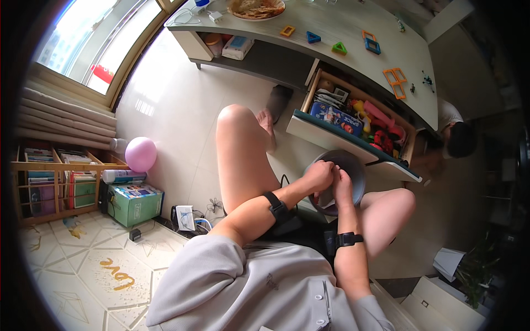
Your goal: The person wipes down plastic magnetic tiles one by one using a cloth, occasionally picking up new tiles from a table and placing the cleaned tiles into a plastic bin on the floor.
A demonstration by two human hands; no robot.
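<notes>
Both hands are over a round grey bin (354,165) between my knees. My left hand (322,176) comes in from the left with its fingers bent, and its fingertips meet those of my right hand (343,188). Any small thing pinched between them is too small to make out. Part of the bin's inside and near rim is hidden behind my hands and wrists. Something pale shows low in the bin, near my left wrist. A black strap with a small device (279,209) circles my left forearm, and another strap (349,239) circles the right.
An open drawer (331,142) holds toys and a blue tin case (336,118). Magnetic tile frames (395,82) and a plate of flatbread (256,9) lie on the white cabinet top (352,25). Another person (459,138) crouches at right. A pink balloon (140,154) rests left, by a green box (136,205).
</notes>
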